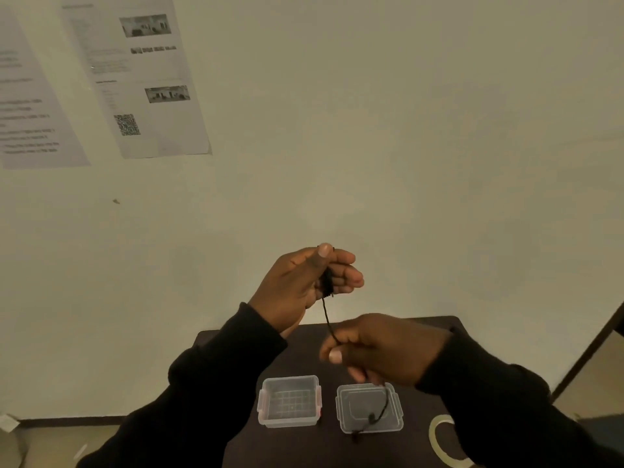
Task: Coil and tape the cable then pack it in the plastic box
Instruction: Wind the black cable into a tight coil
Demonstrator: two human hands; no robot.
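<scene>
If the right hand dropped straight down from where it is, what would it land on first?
Probably the clear lid, which lies flat on the dark table roughly under the right hand. The black cable's loose end trails across it. Depth is hard to judge from this view.

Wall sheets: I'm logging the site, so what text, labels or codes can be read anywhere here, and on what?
No text reads clearly.
Left sheet: printed lines, too blurred to read.
Right sheet: heading and lines blurred; QR code and photos only.
Box, lid, tape, cable: no markings visible.
</scene>
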